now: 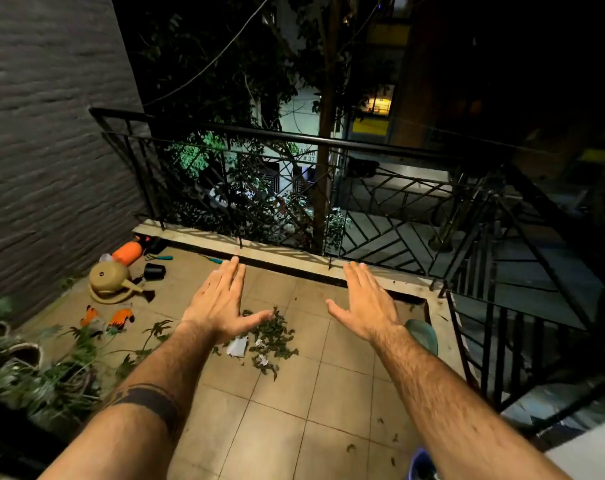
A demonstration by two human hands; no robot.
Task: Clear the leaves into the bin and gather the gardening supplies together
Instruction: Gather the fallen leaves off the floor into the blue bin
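Two bare forearms reach forward over a tiled balcony floor (287,403), the left hand (218,306) and right hand (363,306) both flat, palms down, fingers straight and close together, holding nothing. Near left edge: potted plants (34,368) crowd the floor; near right, a blue object (420,465) shows only in part, type unclear. Bare tile lies between the arms, with a few stray leaf bits at near right. The leaf pile (270,341) sits mid-floor, between and just below the hands: dark green, small, loosely scattered, mixed with white paper scraps (237,346); its long axis runs near to far, slightly slanted. A green bin (424,334) is partly hidden behind the right wrist, by the right railing. Far left, by the grey wall (51,150): orange gloves (108,318), a tan watering can (110,280) with its spout pointing right, a black pot (154,271), an orange sprayer (128,252) lying down, and teal-handled tools (164,258). A black railing (294,140) closes the far and right edges.
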